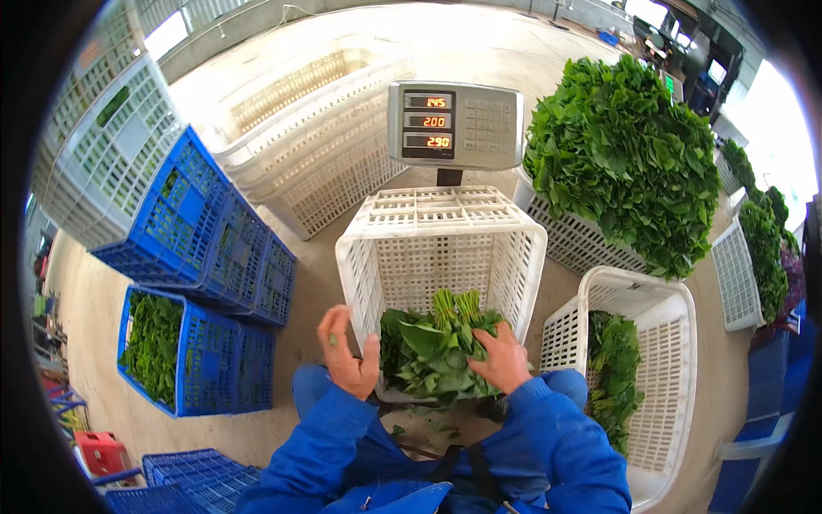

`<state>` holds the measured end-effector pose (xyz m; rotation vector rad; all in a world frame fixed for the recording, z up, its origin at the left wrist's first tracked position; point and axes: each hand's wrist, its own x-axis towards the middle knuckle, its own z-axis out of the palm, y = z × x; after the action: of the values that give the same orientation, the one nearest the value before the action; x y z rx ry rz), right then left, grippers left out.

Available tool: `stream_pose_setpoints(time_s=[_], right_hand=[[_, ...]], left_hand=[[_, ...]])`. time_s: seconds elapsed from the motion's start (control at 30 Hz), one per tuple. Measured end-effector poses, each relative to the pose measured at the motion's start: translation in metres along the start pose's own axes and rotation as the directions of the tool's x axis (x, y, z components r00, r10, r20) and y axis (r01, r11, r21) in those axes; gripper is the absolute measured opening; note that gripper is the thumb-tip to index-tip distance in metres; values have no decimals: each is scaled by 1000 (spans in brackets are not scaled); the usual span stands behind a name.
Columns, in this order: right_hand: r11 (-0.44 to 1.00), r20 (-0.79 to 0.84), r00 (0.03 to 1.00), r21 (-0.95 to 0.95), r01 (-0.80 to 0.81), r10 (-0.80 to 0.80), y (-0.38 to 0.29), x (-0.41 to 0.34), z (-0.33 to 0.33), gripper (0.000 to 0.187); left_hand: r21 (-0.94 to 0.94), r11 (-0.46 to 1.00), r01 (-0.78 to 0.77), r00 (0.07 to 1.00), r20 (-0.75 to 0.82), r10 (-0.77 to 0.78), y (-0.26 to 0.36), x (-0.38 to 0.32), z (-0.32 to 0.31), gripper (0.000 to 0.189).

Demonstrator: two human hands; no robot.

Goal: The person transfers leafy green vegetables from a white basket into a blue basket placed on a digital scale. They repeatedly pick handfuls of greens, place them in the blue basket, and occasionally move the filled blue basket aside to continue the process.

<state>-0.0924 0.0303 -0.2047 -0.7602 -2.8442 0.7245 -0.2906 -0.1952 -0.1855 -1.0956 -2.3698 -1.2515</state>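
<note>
A white plastic crate lies tipped toward me, its open side facing my knees. Inside it are bunches of leafy greens, with cut green stems bundled and pointing away from me. My right hand touches the right side of these leaves, thumb and forefinger spread; whether it grips them is hidden. Just outside the crate's left rim is my left hand, fingers apart and holding nothing, with a small green fleck on one finger. Behind the crate stands a digital scale display with lit red digits and a keypad.
On my right, another white crate holds more bunches. Beyond it, a large heap of leafy greens overflows its crate. Blue crates with greens are stacked on the left. Nested white crates stand behind them. Leaf scraps lie between my feet.
</note>
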Motion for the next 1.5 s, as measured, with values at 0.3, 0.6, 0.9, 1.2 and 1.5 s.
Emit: stream_pose_setpoints(time_s=[0.3,0.6,0.9,1.2,1.5], right_hand=[[941,232,946,-301,-152,227,69,56,150,35],[1000,28,999,-8,-30,30,18,26,25,68],[765,-491,588,455,-456,643,260,-125,-39,25],[495,-164,480,62,-867,862,479,-169,84,57],[470,-75,474,-74,-880,877,527,-135,117,58]], left_hand=[[117,974,195,939,266,-220,-12,2,23,106],[226,974,28,992,110,-54,5,-4,25,90],[-466,873,-144,604,657,451,220,-48,141,52],[-367,852,-373,340,800,494,279,-81,244,46],[-390,825,-410,295,799,524,279,-67,257,50]])
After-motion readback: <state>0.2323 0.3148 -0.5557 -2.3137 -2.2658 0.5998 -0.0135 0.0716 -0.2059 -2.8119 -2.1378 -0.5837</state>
